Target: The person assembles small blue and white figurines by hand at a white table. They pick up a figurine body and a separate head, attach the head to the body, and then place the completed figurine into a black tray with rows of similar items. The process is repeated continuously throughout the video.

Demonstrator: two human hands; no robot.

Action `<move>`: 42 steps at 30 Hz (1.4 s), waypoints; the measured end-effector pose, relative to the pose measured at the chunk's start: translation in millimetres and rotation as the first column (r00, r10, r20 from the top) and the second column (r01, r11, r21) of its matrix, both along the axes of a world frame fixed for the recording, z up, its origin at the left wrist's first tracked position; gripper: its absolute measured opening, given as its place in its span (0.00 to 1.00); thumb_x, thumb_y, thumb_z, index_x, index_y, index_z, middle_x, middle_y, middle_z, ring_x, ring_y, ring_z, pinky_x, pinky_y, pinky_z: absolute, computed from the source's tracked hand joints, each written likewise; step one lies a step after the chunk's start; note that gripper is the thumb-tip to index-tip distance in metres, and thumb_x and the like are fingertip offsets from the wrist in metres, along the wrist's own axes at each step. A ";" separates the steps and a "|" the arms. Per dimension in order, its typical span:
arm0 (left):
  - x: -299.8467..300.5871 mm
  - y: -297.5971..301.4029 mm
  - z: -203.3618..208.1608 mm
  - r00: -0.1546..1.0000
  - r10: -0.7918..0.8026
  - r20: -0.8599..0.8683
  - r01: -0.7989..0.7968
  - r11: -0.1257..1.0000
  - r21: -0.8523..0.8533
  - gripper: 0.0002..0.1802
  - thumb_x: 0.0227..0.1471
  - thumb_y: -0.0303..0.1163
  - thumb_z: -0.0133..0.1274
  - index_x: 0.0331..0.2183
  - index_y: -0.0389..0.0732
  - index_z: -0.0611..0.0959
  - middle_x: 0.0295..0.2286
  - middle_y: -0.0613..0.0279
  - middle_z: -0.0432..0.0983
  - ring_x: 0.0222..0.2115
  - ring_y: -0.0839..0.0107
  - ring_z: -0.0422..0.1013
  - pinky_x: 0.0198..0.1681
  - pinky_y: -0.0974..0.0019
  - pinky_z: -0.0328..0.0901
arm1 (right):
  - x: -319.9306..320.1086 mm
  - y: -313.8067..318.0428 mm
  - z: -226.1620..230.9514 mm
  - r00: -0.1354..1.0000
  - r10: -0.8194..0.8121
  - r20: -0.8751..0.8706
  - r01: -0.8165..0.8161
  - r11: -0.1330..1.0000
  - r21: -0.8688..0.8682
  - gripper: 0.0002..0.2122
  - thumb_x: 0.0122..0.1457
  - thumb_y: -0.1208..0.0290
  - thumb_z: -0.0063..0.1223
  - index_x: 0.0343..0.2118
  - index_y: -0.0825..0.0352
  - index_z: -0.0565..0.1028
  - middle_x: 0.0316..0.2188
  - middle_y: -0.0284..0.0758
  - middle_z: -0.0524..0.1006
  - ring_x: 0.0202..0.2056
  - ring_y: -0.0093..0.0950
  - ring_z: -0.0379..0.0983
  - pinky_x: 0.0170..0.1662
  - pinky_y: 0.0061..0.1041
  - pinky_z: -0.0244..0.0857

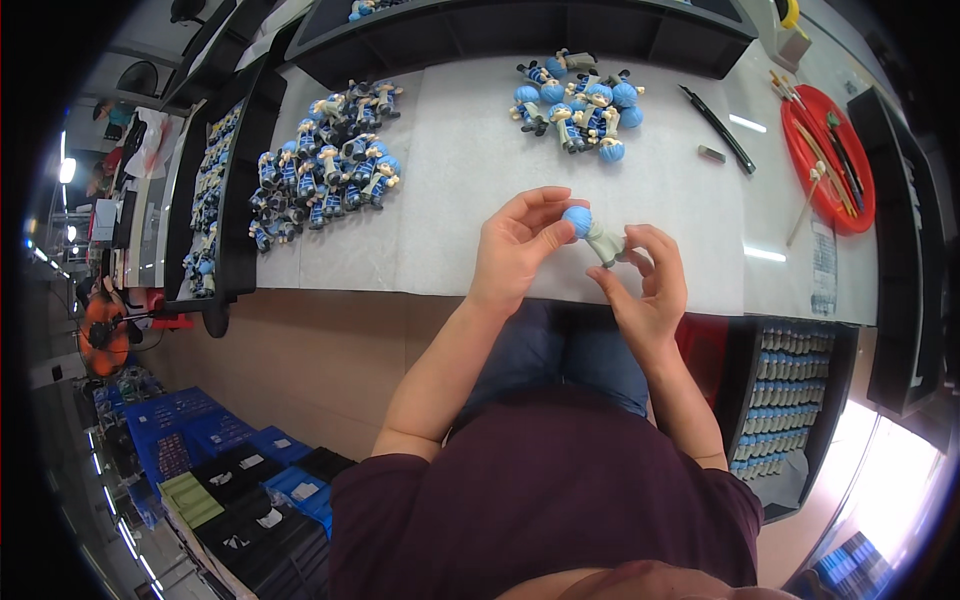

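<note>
A blue-haired figurine (600, 240) slants between two grips — the left hand (508, 252) pinching its head (577, 220), the right hand (652, 288) holding its feet (608, 263), rightward of the head and nearer the wearer.

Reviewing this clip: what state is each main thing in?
Blue-haired figurine: tilted, held
Left hand: pinching its head
Right hand: curled at its lower end
Left figurine pile: jumbled
Far figurine pile: jumbled, smaller
Black pen-shaped tool: lying flat
Red tray: holding slim tools
Lower-right black crate: loaded with rowed figurines
</note>
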State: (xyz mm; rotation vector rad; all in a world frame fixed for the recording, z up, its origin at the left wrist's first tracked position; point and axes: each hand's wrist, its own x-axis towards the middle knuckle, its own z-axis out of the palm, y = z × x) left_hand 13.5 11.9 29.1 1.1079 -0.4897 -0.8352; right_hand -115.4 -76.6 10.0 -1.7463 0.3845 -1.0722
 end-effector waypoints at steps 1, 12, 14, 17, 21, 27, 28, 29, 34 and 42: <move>-1.4 -1.7 0.6 1.000 -0.006 0.000 0.006 1.000 -0.005 0.18 0.46 0.22 0.51 0.42 0.32 0.70 0.38 0.48 0.71 0.38 0.68 0.69 0.42 0.65 0.66 | -2.8 -2.1 -0.7 1.000 0.013 -0.020 -0.013 1.000 0.024 0.23 0.39 0.83 0.61 0.42 0.70 0.67 0.40 0.40 0.67 0.39 0.26 0.68 0.36 0.21 0.68; -25.7 -21.6 8.0 0.992 -0.123 0.026 0.123 0.992 -0.010 0.20 0.43 0.14 0.47 0.42 0.34 0.70 0.39 0.53 0.71 0.41 0.71 0.67 0.43 0.70 0.63 | -39.7 -22.3 4.8 0.990 0.034 -0.134 0.000 0.970 0.244 0.11 0.50 0.75 0.54 0.37 0.71 0.71 0.31 0.36 0.73 0.31 0.22 0.69 0.34 0.22 0.68; -33.4 -27.7 5.3 0.989 -0.149 0.019 0.149 0.988 -0.027 0.20 0.44 0.14 0.47 0.42 0.34 0.70 0.39 0.53 0.71 0.41 0.71 0.67 0.44 0.70 0.62 | -49.5 -26.7 5.0 0.991 0.033 -0.130 0.002 0.966 0.257 0.11 0.50 0.75 0.54 0.37 0.71 0.71 0.31 0.36 0.73 0.31 0.22 0.69 0.34 0.21 0.68; -45.3 -39.8 3.8 0.981 -0.194 0.007 0.195 0.980 -0.029 0.19 0.45 0.14 0.45 0.43 0.33 0.70 0.40 0.53 0.71 0.42 0.70 0.67 0.46 0.69 0.61 | -66.8 -32.0 8.7 0.990 0.029 -0.138 0.015 0.952 0.306 0.12 0.49 0.75 0.55 0.37 0.71 0.72 0.31 0.36 0.73 0.31 0.22 0.70 0.35 0.21 0.68; -61.1 -55.0 6.7 0.970 -0.242 0.005 0.242 0.970 0.006 0.19 0.45 0.14 0.44 0.43 0.33 0.70 0.40 0.53 0.70 0.42 0.68 0.67 0.47 0.67 0.61 | -85.1 -37.4 6.5 0.996 0.000 -0.093 0.031 0.945 0.326 0.13 0.48 0.76 0.57 0.37 0.71 0.72 0.32 0.36 0.73 0.31 0.22 0.70 0.35 0.21 0.68; -80.2 -69.7 9.1 0.941 -0.337 -0.028 0.335 0.941 -0.057 0.20 0.44 0.12 0.42 0.43 0.32 0.69 0.40 0.51 0.70 0.44 0.66 0.66 0.49 0.66 0.60 | -109.1 -44.0 7.8 0.990 -0.085 -0.112 0.113 0.957 0.267 0.13 0.46 0.77 0.58 0.36 0.71 0.72 0.32 0.38 0.74 0.32 0.24 0.71 0.35 0.21 0.68; -84.9 -74.1 8.7 0.937 -0.350 0.010 0.350 0.935 -0.053 0.20 0.44 0.12 0.42 0.43 0.32 0.69 0.40 0.51 0.69 0.44 0.66 0.65 0.49 0.66 0.60 | -115.0 -46.4 8.8 0.987 -0.114 -0.116 0.138 0.966 0.220 0.13 0.45 0.77 0.58 0.35 0.71 0.72 0.32 0.38 0.74 0.32 0.25 0.71 0.35 0.21 0.67; -89.8 -77.2 6.0 0.930 -0.366 0.042 0.368 0.928 -0.053 0.20 0.44 0.11 0.42 0.43 0.32 0.70 0.40 0.50 0.69 0.44 0.66 0.65 0.49 0.66 0.60 | -120.6 -48.4 9.2 0.981 -0.147 -0.127 0.167 0.971 0.171 0.12 0.44 0.77 0.58 0.34 0.71 0.73 0.31 0.38 0.74 0.32 0.26 0.71 0.35 0.21 0.67; -120.2 -98.4 4.1 0.856 -0.501 0.129 0.504 0.864 0.008 0.20 0.42 0.11 0.42 0.41 0.31 0.71 0.42 0.49 0.68 0.47 0.64 0.63 0.50 0.65 0.59 | -159.8 -61.5 -1.3 0.930 -0.349 -0.112 0.348 0.937 -0.032 0.12 0.42 0.79 0.58 0.32 0.69 0.73 0.29 0.38 0.73 0.32 0.31 0.71 0.34 0.24 0.66; -146.6 -123.6 -8.6 0.193 -0.273 0.942 0.262 0.940 0.219 0.15 0.45 0.18 0.46 0.39 0.33 0.74 0.45 0.51 0.66 0.47 0.56 0.62 0.48 0.60 0.58 | -280.9 -89.0 -25.5 0.585 -0.800 -0.130 0.798 0.597 -0.079 0.10 0.43 0.80 0.57 0.32 0.70 0.73 0.29 0.37 0.73 0.32 0.30 0.71 0.35 0.23 0.66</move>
